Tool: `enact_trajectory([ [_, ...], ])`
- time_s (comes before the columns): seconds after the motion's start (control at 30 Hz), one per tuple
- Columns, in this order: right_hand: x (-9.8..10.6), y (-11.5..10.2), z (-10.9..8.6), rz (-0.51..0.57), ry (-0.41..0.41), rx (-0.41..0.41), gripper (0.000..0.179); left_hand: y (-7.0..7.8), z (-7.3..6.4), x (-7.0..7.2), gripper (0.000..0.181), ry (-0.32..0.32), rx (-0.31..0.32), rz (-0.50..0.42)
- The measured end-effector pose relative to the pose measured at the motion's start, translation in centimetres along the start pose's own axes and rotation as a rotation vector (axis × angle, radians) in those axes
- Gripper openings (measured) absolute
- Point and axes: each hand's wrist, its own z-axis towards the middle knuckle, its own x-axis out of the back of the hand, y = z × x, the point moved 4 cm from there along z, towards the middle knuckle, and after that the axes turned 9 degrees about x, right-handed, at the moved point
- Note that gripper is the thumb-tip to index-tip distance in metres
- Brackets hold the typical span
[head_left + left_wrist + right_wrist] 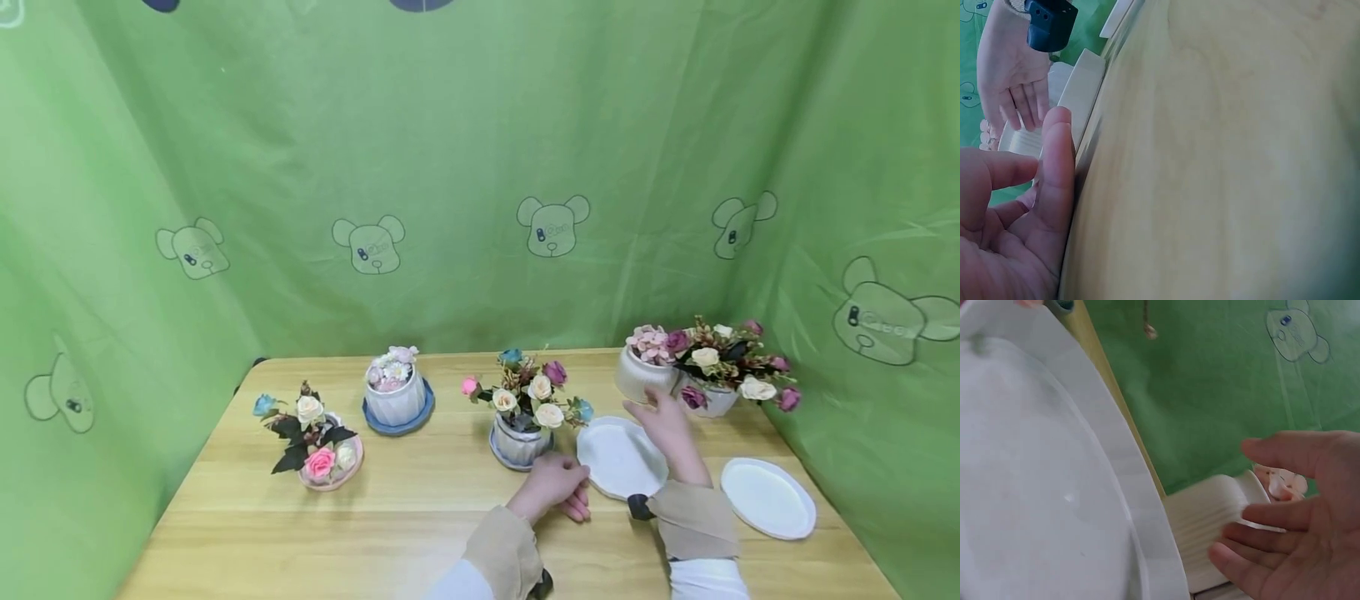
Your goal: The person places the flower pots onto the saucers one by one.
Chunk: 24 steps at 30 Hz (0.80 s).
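My right hand (667, 423) reaches over the far side of a white scalloped saucer (621, 457), fingers spread towards a ribbed white pot (643, 377) of pink flowers. In the right wrist view a gap shows between thumb and fingers, with the ribbed pot (1200, 528) just beyond. My left hand (553, 483) rests low on the table, its fingertips right at the saucer's left rim. Seen from the left wrist, the forefinger lies along the tabletop, its tip overlapping the saucer (1085, 81), and the thumb points at it.
A flowerpot (521, 442) on a blue saucer stands just beyond my left hand. Purple and cream roses (723, 367) crowd the back right corner. An oval white saucer (768, 498) lies at right. Further left are a white pot (396, 400) and a rose arrangement (318, 450).
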Motion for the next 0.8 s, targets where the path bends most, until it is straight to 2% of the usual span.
enact_trajectory([
  [0.13,-0.2,-0.1,0.3,0.005,0.106,-0.019,0.079,0.0,-0.1,0.0,0.023,-0.007,0.001,-0.005],
  [0.37,-0.1,-0.4,0.7,0.041,0.301,0.012,0.089,0.0,-0.2,-0.3,0.022,-0.009,-0.009,-0.013],
  [0.63,-0.2,-0.1,2.3,0.081,0.405,-0.078,0.093,0.1,0.0,0.1,0.022,-0.005,-0.016,-0.012],
  [0.8,0.0,0.2,3.2,0.109,0.433,-0.113,0.093,0.0,-0.1,0.1,0.022,-0.014,-0.014,-0.016],
])
